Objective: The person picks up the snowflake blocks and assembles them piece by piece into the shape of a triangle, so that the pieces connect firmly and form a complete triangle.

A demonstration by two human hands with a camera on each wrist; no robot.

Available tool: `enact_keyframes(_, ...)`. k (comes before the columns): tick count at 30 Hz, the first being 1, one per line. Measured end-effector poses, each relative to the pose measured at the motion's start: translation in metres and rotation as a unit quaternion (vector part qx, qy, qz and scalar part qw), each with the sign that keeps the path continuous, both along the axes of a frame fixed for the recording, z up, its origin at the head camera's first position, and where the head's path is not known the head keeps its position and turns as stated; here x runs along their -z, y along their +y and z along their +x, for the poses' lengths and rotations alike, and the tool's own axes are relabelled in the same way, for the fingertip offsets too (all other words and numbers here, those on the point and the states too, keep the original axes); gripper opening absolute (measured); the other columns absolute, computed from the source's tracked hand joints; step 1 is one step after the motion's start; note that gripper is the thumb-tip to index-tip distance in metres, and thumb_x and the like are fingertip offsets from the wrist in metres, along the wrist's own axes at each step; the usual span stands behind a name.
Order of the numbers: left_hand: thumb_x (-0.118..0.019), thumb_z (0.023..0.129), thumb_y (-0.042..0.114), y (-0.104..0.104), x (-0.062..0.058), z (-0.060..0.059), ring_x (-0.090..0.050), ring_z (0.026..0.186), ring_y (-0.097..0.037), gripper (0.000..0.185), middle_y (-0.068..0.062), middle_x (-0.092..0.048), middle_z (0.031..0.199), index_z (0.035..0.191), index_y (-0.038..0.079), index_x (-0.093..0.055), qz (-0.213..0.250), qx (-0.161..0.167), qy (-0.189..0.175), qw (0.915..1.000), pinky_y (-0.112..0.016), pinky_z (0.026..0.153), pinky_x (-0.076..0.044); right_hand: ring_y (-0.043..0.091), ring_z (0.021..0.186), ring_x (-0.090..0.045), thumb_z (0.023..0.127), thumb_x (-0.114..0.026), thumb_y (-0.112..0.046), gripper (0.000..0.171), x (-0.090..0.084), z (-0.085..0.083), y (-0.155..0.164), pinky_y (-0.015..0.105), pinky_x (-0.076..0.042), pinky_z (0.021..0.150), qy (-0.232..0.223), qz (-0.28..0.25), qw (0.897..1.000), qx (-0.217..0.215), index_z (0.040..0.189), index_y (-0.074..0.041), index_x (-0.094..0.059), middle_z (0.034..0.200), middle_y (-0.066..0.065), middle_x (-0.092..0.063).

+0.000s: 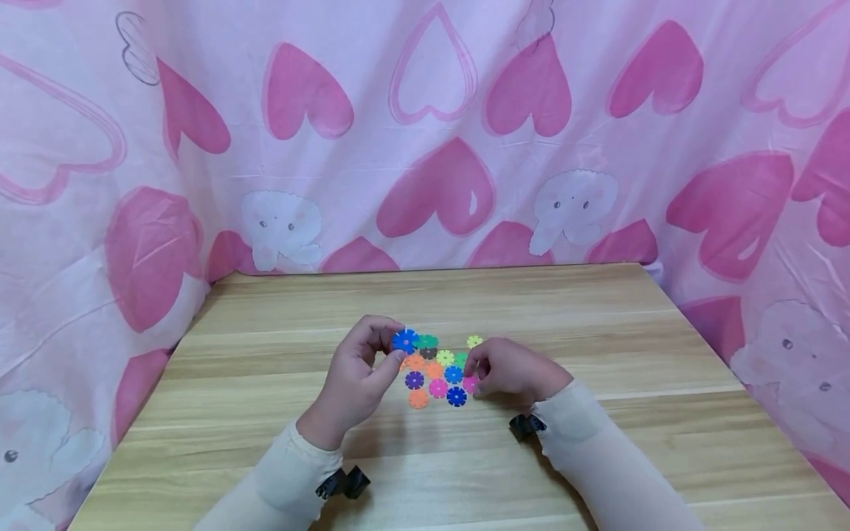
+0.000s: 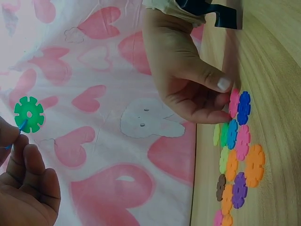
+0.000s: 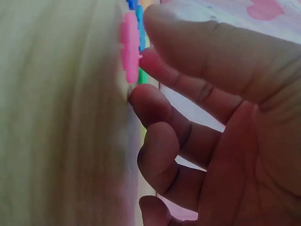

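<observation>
My left hand pinches a blue slotted plastic disc between thumb and fingers, held up off the table. A green slotted disc stands against it at an angle, with the blue one showing as a thin edge at its slot. Low over the tabletop, my right hand has its fingers loosely bent and its thumb apart from them. Its fingertips are right at the edge of a pink disc. Beside that pink disc lie a dark blue disc and a lighter blue disc.
More flat slotted discs lie grouped on the wooden table, including a purple one, an orange one and a yellow one. A pink curtain with hearts hangs behind the table and along its sides.
</observation>
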State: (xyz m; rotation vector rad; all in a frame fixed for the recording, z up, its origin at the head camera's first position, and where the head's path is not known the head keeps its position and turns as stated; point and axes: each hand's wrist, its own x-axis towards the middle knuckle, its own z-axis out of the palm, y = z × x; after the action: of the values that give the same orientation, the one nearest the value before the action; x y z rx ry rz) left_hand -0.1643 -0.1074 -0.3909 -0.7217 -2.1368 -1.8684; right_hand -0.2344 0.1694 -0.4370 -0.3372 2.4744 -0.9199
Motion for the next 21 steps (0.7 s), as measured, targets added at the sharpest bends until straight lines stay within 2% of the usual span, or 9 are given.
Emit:
enact_keyframes(5, -0.065, 0.093, -0.009, 0.000, 0.000, 0.000, -0.057, 0.089, -0.020, 0.034, -0.011, -0.060, 0.102, 0.125, 0.001, -0.058, 0.002, 0.003, 0.002, 1.0000, -0.023, 0.079, -0.056, 0.024, 0.083, -0.059, 0.083, -0.088, -0.005, 0.027, 0.004, 0.002, -0.006, 0.035, -0.052, 0.070, 0.031, 0.047, 0.998, -0.018, 0.096, -0.023, -0.072, 0.088, 0.003, -0.064)
enact_keyframes(8, -0.065, 0.093, -0.009, 0.000, 0.001, 0.000, -0.057, 0.089, -0.021, 0.034, -0.013, -0.060, 0.101, 0.125, 0.000, -0.058, 0.003, 0.003, 0.000, 1.0000, -0.023, 0.078, -0.056, 0.024, 0.080, -0.060, 0.084, -0.087, -0.005, 0.026, 0.004, 0.004, -0.008, 0.035, -0.052, 0.067, 0.031, 0.059, 0.998, -0.016, 0.093, -0.020, -0.068, 0.087, 0.003, -0.064)
enact_keyframes(14, -0.063, 0.095, -0.008, 0.001, 0.001, 0.001, -0.057, 0.089, -0.022, 0.034, -0.011, -0.060, 0.103, 0.125, 0.006, -0.059, -0.001, -0.005, -0.018, 0.9998, -0.023, 0.079, -0.056, 0.025, 0.069, -0.059, 0.084, -0.088, -0.010, 0.027, 0.000, 0.008, -0.009, 0.034, -0.049, 0.058, 0.021, 0.067, 0.998, -0.009, 0.090, -0.017, -0.063, 0.081, 0.006, -0.059)
enact_keyframes(18, -0.064, 0.096, -0.008, 0.000, 0.000, 0.001, -0.057, 0.090, -0.023, 0.034, -0.010, -0.060, 0.103, 0.125, 0.008, -0.059, -0.002, -0.011, -0.018, 0.9998, -0.023, 0.079, -0.056, 0.025, 0.070, -0.058, 0.086, -0.088, -0.010, 0.026, -0.003, 0.008, -0.007, 0.034, -0.049, 0.058, 0.021, 0.046, 0.999, -0.012, 0.092, -0.017, -0.063, 0.082, 0.006, -0.059)
enact_keyframes(21, -0.065, 0.096, -0.007, -0.001, -0.001, 0.000, -0.057, 0.090, -0.023, 0.033, -0.010, -0.060, 0.102, 0.125, 0.009, -0.059, -0.001, -0.016, -0.015, 0.9998, -0.023, 0.079, -0.056, 0.027, 0.075, -0.059, 0.088, -0.082, -0.007, 0.024, -0.006, 0.008, -0.004, 0.035, -0.051, 0.061, 0.015, -0.003, 1.000, -0.002, 0.098, -0.021, -0.065, 0.085, 0.008, -0.061)
